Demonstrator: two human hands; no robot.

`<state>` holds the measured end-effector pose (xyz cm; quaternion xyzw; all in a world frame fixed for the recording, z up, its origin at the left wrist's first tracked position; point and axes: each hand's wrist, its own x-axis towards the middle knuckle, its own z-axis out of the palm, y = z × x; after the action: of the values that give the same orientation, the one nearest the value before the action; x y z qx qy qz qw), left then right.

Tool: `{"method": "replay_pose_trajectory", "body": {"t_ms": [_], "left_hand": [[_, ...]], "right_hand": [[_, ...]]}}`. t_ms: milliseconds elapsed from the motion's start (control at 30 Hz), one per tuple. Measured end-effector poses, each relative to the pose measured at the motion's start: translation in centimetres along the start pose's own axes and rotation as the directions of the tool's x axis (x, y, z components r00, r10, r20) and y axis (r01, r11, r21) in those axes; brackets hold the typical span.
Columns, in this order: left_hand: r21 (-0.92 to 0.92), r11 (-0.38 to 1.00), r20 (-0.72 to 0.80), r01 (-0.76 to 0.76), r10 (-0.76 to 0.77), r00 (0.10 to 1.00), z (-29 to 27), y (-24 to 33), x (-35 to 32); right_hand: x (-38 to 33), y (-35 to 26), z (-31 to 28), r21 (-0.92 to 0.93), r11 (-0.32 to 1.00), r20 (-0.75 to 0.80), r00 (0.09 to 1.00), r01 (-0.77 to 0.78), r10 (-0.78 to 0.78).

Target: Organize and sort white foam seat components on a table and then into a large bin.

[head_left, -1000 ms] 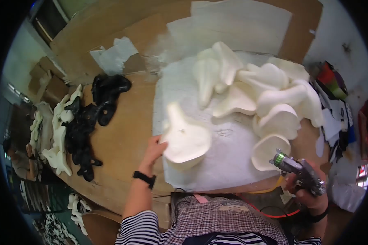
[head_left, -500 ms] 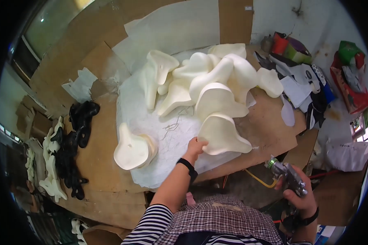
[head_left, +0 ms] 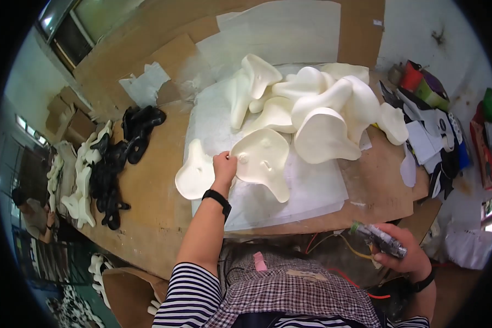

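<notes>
My left hand (head_left: 223, 168) pinches the left edge of a cream-white, saddle-shaped foam pad (head_left: 264, 156). Its hollowed side, with small raised marks, faces me and its narrow end points down toward the table's front. Just left of my hand, another saddle-shaped pad (head_left: 194, 176) lies on the white paper (head_left: 317, 188). Behind is a heap of similar pads (head_left: 322, 98), the nearest one (head_left: 321, 135) leaning on the others. My right hand (head_left: 407, 249) is wrapped round a metal spray gun (head_left: 385, 239) with a green ring near its nozzle, off the table's front right edge.
Black saddle-shaped pieces (head_left: 112, 180) and more white ones (head_left: 82, 186) line the left side. Paper cut-outs (head_left: 421, 128), a red container (head_left: 411, 75) and a green box (head_left: 433, 93) crowd the right. A yellow hose (head_left: 355, 249) hangs below the front edge. Another person (head_left: 35, 213) is far left.
My left hand has moved left, taking the front pad off the heap and turning it hollow side toward me. The spray gun stays in my right hand, its nozzle tilted a little differently.
</notes>
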<state>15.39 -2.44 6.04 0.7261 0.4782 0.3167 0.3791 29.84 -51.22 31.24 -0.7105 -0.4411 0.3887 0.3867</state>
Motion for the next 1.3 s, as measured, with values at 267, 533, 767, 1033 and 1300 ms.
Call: {"method": "replay_pose_trajectory", "body": {"t_ms": [267, 533, 767, 1033, 1300], "left_hand": [[-0.105, 0.983, 0.053, 0.148, -0.143, 0.988, -2.0, -0.2, -0.6], [-0.298, 0.943, -0.15, 0.147, -0.199, 0.969, -13.7, -1.2, 0.5], [-0.418, 0.817, -0.108, 0.396, -0.478, 0.872, -18.4, -3.4, -0.4], [-0.755, 0.531, -0.219, 0.384, -0.757, 0.616, -17.5, -11.8, -4.8], [-0.773, 0.283, 0.244, 0.568, -0.694, 0.678, -8.2, -11.5, -8.5]], "right_hand": [[2.2, -2.5, 1.5, 0.314, 0.942, -0.263, 0.964, 0.115, -0.03], [5.9, -2.8, 3.8, 0.373, 0.919, -0.102, 0.99, 0.13, -0.098], [10.9, -4.6, 5.1, 0.344, 0.935, 0.062, 0.992, 0.083, -0.111], [13.3, -5.1, 7.1, 0.361, 0.923, 0.035, 0.987, 0.135, -0.158], [15.2, -4.6, 8.5, 0.315, 0.948, 0.131, 0.989, 0.031, -0.075]]}}
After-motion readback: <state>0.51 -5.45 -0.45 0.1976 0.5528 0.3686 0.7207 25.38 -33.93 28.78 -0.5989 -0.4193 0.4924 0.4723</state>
